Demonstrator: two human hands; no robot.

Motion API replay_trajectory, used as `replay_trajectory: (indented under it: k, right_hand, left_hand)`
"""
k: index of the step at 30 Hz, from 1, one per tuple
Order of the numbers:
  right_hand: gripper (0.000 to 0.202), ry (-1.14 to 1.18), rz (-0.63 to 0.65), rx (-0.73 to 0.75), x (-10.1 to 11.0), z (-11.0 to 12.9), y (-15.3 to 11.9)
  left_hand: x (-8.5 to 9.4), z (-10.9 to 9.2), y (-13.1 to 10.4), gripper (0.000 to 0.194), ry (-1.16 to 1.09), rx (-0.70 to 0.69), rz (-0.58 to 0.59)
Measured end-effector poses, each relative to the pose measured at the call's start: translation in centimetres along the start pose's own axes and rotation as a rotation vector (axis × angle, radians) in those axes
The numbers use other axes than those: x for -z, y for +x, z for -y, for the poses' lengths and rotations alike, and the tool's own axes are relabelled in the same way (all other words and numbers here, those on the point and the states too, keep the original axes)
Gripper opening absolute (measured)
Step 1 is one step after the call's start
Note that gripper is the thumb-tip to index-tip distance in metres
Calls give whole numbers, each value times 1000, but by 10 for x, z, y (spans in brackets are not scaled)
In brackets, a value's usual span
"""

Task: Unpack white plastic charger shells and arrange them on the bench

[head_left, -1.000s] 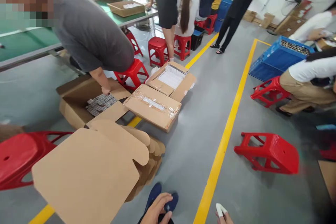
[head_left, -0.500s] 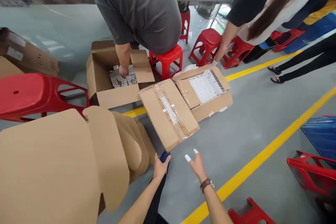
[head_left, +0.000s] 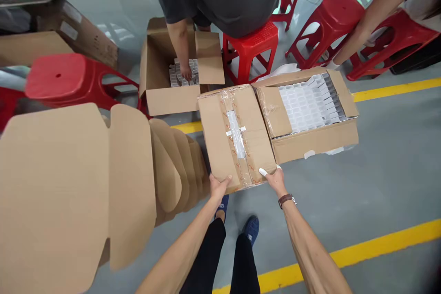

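On the floor, the taped carton [head_left: 236,135] lies between both hands: left hand [head_left: 217,187] and right hand [head_left: 275,179] each grip its near edge.

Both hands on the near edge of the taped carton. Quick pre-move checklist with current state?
1. Left hand on the near edge of the taped carton: ok, fingers on the left corner.
2. Right hand on the same edge: ok, at the right corner; fingertips wear white covers.
3. Tape seal along the carton top: ok, flaps shut.
4. Room on the right: not ok, the open carton of white trays sits right against it.
5. Room on the far side: not ok, another person's hand is in the open carton of small parts close behind.
6. Grip under the carton: cannot tell, underside hidden.
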State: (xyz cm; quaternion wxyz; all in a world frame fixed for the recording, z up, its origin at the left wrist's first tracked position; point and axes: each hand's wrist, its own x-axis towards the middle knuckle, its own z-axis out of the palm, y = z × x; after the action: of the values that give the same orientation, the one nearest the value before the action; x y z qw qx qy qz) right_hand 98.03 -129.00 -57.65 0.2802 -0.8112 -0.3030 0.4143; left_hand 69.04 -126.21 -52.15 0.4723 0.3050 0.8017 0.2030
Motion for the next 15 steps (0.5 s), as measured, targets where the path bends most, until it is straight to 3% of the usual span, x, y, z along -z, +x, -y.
replay_trajectory:
  k: [3, 7, 12, 15]
  right_hand:
    - [80, 41, 1, -21, -6, -11, -38]
    - [81, 120, -7, -80, -6, -27, -92]
    - [80, 251, -14, -190, 3, -55, -175]
    - [79, 310, -4, -293, -1, -74, -250]
  left_hand:
    - [22, 8, -7, 83, 43, 4, -18]
    - [46, 38, -36, 80, 122, 7, -37]
    - [71, 97, -91, 76, 197, -2, 19]
    - [103, 140, -122, 82, 239, 14, 60]
